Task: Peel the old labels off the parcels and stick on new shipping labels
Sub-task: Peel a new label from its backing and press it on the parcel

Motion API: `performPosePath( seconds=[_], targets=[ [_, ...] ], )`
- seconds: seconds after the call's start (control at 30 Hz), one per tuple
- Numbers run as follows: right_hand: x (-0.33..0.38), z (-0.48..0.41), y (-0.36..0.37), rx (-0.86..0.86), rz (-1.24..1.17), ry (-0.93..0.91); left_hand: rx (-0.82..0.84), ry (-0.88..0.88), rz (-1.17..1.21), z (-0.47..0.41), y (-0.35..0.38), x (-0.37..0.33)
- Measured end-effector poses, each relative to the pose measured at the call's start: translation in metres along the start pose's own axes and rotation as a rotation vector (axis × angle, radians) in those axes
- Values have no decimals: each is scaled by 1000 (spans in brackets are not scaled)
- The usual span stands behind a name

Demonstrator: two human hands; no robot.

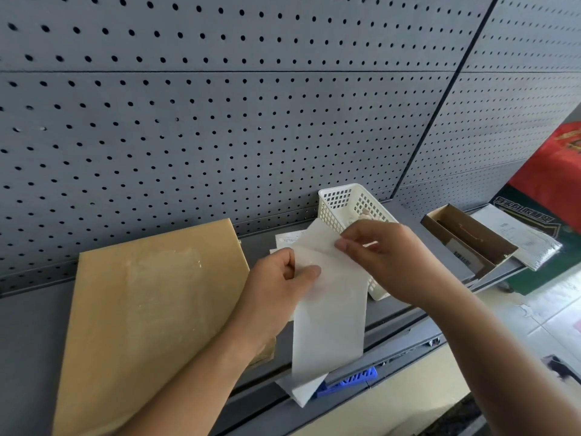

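Observation:
A tan padded parcel [147, 306] lies flat on the grey shelf [31, 328], with a pale patch of sticky residue on its face. Above the shelf's front edge, both hands hold a long white label sheet [330, 325] that hangs down. My left hand [283, 278] pinches its upper left part. My right hand [374, 253] pinches the top corner, where one white layer is parted from the other.
A white plastic basket [342, 199] stands behind the hands against the grey pegboard wall. More white labels [287, 239] lie beside it. An open brown box [468, 240] and a silver bubble mailer [531, 243] rest at the shelf's right end. Tiled floor lies lower right.

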State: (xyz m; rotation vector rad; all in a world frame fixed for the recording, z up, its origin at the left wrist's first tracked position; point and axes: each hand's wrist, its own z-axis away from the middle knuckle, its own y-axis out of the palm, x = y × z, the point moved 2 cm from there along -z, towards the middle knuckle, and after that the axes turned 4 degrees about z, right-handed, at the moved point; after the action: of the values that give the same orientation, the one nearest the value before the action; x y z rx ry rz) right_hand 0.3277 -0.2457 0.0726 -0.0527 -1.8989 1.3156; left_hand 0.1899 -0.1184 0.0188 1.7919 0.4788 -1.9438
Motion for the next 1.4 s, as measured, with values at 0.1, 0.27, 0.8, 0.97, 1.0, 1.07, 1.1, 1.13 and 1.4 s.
performPosePath(
  seconds=[0.1, 0.27, 0.8, 0.97, 1.0, 1.07, 1.1, 1.13, 1.4],
  targets=[
    [4, -1, -4, -121, -14, 11, 45, -45, -78, 2, 1, 3],
    [14, 1, -12, -246, -24, -65, 133, -163, -34, 3, 0, 1],
    [-6, 7, -9, -11, -226, -32, -8, -71, 265, 0, 2, -15],
    [-5, 4, -6, -62, -235, -1, 9, -52, 275, 2, 2, -15],
    [-4, 4, -6, -83, -262, 10, 13, -54, 267, 2, 2, -15],
    [-2, 1, -8, -127, -285, 31, 33, -81, 232, 3, 4, -13],
    [0, -1, -10, -157, -276, 34, 49, -103, 205, 3, 4, -11],
    [2, -3, -12, -190, -266, 26, 64, -124, 172, 3, 4, -9],
    [17, -14, -30, -408, -214, -32, 174, -140, -109, 2, 5, -1]
  ],
)
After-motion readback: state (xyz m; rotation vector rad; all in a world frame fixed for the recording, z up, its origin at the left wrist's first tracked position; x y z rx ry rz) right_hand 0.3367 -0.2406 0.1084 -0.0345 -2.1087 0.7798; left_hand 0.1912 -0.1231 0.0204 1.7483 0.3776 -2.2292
